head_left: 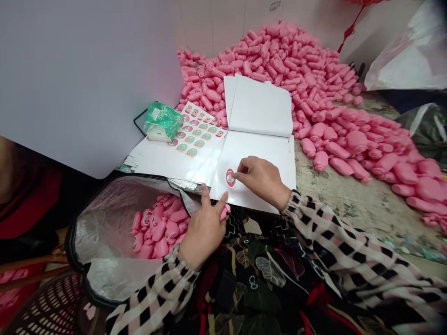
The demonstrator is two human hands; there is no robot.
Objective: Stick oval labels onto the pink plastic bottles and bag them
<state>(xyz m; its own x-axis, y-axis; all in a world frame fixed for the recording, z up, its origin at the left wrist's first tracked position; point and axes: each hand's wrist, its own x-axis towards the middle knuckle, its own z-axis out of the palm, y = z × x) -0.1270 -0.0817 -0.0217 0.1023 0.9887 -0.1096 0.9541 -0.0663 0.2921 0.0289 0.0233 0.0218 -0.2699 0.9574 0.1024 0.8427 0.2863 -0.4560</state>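
Note:
My right hand [260, 179] is over a white backing sheet [258, 149], its thumb and fingertips pinched at the edge of an oval pink sticker [230, 177]. Whether the sticker's edge is lifted cannot be made out. My left hand [205, 228] is at the near edge of the sheet, index finger and thumb stretched forward. Its other fingers are curled around a small pink bottle [225, 212], of which only one end shows beside the palm. Below and left of that hand, an open lined bag [104, 228] holds several pink bottles [160, 228], some with labels on them.
A large heap of pink bottles [279, 60] covers the back and right of the worktable [335, 195]. Printed sticker sheets [195, 135] lie at left under a green packet [162, 122]. A pale panel [87, 79] stands at left. A brown basket [52, 307] is below.

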